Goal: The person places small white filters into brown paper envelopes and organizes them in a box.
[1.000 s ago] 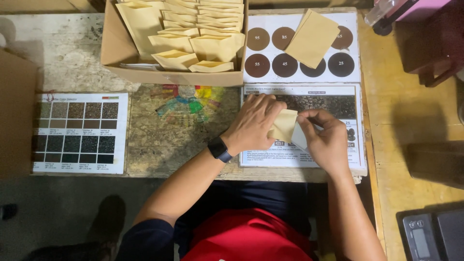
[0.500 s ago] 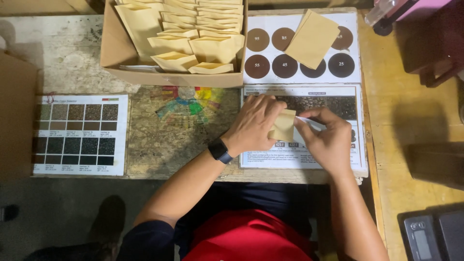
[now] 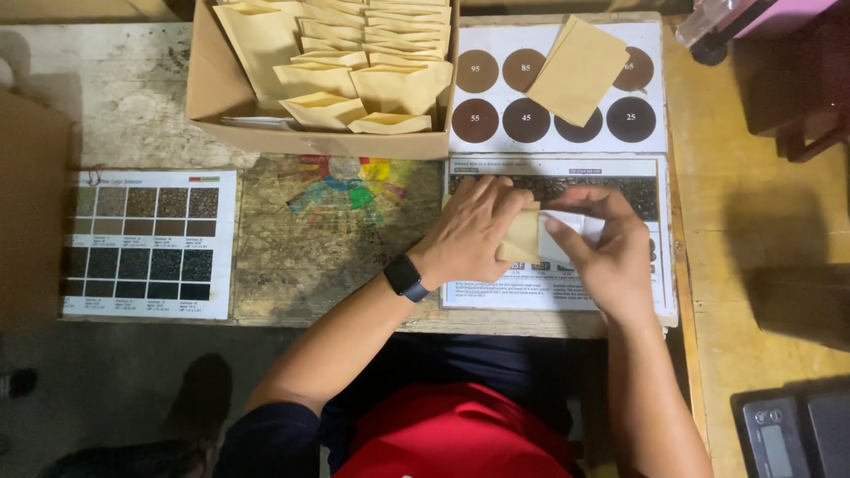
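Envelope [image 3: 521,237], small and tan, is pinched flat against a printed sheet [image 3: 637,296] by the left hand [image 3: 474,232], while a white slip [image 3: 575,221] is gripped by the right hand [image 3: 606,248]. It is judged light, thin and easily creased, best held by its edges. More envelopes are stacked in the box [image 3: 221,97].
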